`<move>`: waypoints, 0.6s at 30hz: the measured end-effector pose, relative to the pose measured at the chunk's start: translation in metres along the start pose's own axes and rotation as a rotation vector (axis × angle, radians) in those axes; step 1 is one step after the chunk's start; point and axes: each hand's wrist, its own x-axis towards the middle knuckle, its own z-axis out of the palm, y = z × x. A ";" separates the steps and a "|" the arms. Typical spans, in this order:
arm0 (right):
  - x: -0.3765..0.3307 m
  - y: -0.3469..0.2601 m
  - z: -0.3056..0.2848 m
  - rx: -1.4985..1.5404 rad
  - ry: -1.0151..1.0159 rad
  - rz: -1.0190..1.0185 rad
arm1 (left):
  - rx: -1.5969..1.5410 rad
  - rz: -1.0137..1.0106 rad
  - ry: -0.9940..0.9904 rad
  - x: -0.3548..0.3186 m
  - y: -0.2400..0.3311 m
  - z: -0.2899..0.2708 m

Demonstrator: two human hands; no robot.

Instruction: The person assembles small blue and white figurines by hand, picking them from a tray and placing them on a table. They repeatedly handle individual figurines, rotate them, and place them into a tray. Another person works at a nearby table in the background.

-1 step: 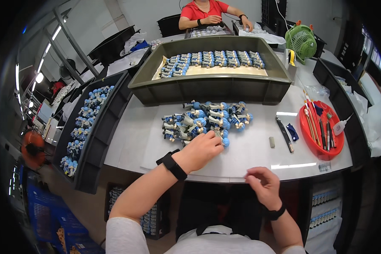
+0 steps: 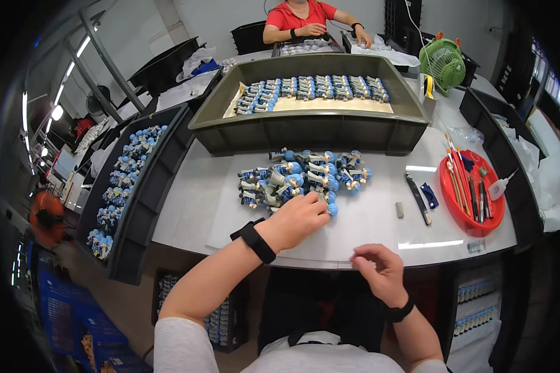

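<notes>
Small figurines with blue hair and blue-and-grey bodies (image 2: 286,168) lie in a loose pile on the white table. My left hand (image 2: 295,221) reaches over the pile's near edge, its fingers closed round one figurine (image 2: 333,209) whose blue head shows just beyond the fingertips; the rest of it is hidden under the hand. Lower right, my right hand (image 2: 379,270) hovers at the table's front edge, palm turned inward. Its fingers are bent, the thumb stands apart from them, and nothing shows between.
Behind the pile stands a large grey-green tray (image 2: 311,127) with figurines in rows. A dark bin (image 2: 143,205) of figurines is at left. Right are a grey block (image 2: 399,210), a dark pen-like tool (image 2: 419,199) and a red dish (image 2: 479,229) of brushes. Someone in red works opposite.
My right hand has shifted slightly left and down along the table edge. My left hand and the figurine pile look almost unchanged.
</notes>
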 end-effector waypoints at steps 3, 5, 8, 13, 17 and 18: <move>0.019 0.004 0.019 0.008 -0.034 0.020 | 0.004 0.030 0.028 0.000 -0.007 0.003; 0.028 0.012 0.020 0.034 0.030 0.034 | -0.082 -0.004 0.112 -0.003 -0.005 -0.001; 0.036 0.014 0.023 0.120 0.048 0.034 | -0.518 -0.171 0.297 -0.011 0.005 -0.010; 0.034 0.020 0.033 0.266 -0.114 0.116 | -1.770 -0.523 0.508 -0.030 0.035 0.029; 0.030 0.028 0.034 0.170 -0.077 0.085 | -2.068 -0.562 0.627 -0.032 0.046 0.045; 0.031 0.025 0.035 0.161 -0.084 0.104 | -2.095 -0.561 0.645 -0.032 0.047 0.046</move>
